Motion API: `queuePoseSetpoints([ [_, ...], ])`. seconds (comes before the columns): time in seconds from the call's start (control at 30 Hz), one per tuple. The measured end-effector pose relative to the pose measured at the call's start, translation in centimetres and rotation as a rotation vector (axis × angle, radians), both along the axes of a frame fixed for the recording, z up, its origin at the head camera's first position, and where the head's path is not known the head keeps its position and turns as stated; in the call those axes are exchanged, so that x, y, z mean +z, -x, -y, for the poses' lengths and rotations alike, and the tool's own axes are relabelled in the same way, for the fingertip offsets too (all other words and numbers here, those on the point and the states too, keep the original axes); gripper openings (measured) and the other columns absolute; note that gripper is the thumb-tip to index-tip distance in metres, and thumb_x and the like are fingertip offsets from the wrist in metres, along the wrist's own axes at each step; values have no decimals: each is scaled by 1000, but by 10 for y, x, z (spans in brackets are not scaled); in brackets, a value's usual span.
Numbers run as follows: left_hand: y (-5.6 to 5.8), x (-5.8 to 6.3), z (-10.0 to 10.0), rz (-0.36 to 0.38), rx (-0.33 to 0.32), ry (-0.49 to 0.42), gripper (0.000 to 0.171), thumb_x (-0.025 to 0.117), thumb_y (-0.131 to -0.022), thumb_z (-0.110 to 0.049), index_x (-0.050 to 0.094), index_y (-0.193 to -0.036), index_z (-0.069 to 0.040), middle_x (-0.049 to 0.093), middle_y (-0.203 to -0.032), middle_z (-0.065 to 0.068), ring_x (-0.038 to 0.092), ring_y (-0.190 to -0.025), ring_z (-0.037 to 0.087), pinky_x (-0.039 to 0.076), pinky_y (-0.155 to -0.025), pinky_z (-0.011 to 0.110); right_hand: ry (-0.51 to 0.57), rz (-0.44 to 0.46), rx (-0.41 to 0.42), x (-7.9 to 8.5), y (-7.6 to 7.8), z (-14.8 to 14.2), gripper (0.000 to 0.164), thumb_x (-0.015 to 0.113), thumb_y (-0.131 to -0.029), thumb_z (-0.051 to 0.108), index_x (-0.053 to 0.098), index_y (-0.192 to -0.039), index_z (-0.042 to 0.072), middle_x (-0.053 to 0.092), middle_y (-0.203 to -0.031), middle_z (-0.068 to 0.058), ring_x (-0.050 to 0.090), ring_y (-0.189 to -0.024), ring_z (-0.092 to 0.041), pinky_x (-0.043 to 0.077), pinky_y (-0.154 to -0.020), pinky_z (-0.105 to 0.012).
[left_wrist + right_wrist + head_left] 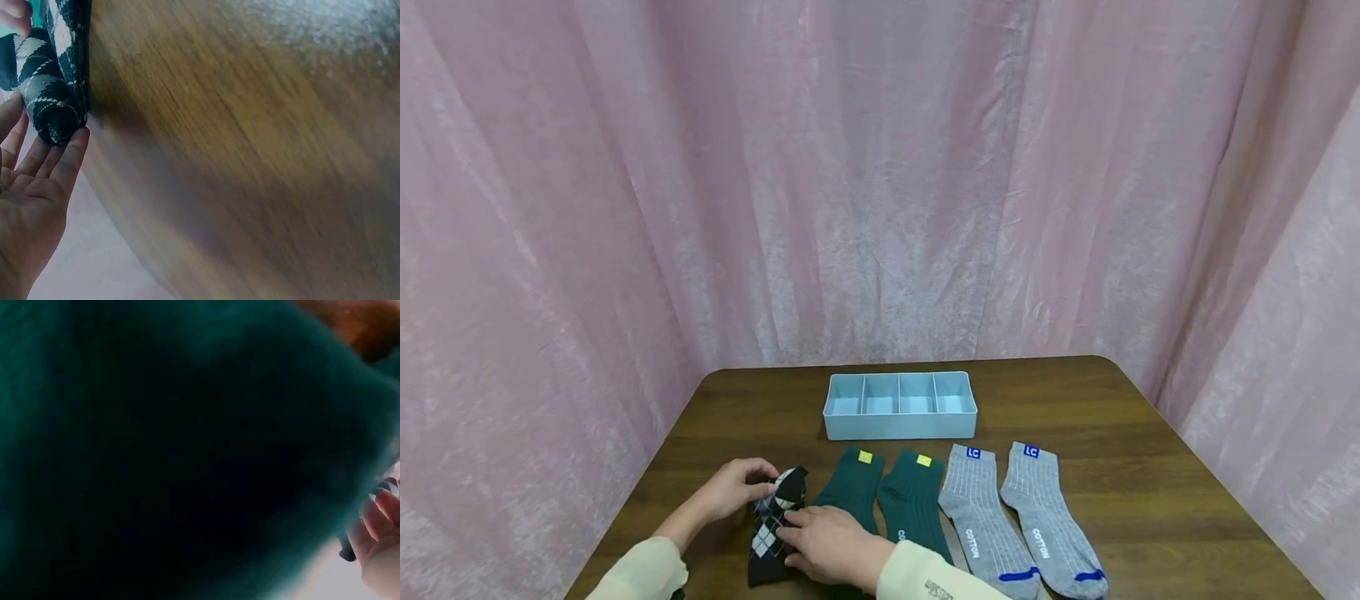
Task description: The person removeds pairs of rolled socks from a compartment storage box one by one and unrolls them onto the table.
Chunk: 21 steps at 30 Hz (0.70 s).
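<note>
A black argyle sock (763, 546) with grey and white diamonds lies at the left of a row of socks. Its far part is rolled up, and the left wrist view shows the coiled end of the roll (59, 122). My left hand (730, 492) holds that roll between thumb and fingers. With fingers extended, my right hand (835, 546) rests on the argyle sock's right side, its forearm crossing the green socks. In the right wrist view dark green knit (187, 425) fills most of the picture; only part of a hand (380, 544) shows at the edge.
Beside the argyle sock lie two green socks (856, 487) with yellow labels, then two grey socks (977, 500) with blue labels. Behind them stands a light blue box (900, 427) with several compartments. Pink curtains (880, 183) hang behind the wooden table (1052, 400).
</note>
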<state>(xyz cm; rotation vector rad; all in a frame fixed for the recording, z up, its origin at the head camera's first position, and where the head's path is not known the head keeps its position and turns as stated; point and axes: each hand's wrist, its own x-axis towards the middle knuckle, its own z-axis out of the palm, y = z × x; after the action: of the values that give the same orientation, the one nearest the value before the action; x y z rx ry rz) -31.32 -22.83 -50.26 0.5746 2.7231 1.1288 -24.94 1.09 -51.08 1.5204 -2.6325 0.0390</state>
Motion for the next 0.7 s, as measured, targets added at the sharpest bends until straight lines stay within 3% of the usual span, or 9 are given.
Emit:
queuePoseSetpoints([
  [0.2, -2, -1, -3, -48, 47, 6, 10, 73, -91, -17, 71, -99, -12, 68, -102, 2, 61, -99, 22, 51, -83, 43, -87, -61, -41, -11, -2, 5, 41, 58, -99, 43, 61, -136, 25, 56, -138, 6, 53, -124, -8, 45, -98, -25],
  [0.33, -2, -1, -2, -5, 46, 5, 20, 78, -86, -18, 70, -102, -9, 67, -104, 5, 63, -98, 25, 53, -81, 45, -148, -102, -49, -12, -3, 7, 43, 54, -101, 45, 58, -139, 26, 53, -141, 7, 48, -130, -8, 43, -103, -29],
  [0.47, 2, -2, -1, 63, 31, 24, 33, 81, -83, -22, 69, -111, -10, 66, -112, 6, 62, -103, 26, 51, -87, 51, -170, -81, -42, -10, -1, 7, 44, 54, -101, 45, 57, -140, 24, 51, -143, 6, 47, -131, -7, 42, -104, -29],
  [0.7, 11, -5, 0, 48, 73, 20, 30, 75, -89, -25, 72, -114, -9, 67, -117, 10, 58, -112, 32, 46, -94, 57, -172, -40, -44, -8, 2, 10, 44, 55, -101, 43, 57, -140, 24, 50, -145, 6, 48, -130, -6, 42, -104, -29],
])
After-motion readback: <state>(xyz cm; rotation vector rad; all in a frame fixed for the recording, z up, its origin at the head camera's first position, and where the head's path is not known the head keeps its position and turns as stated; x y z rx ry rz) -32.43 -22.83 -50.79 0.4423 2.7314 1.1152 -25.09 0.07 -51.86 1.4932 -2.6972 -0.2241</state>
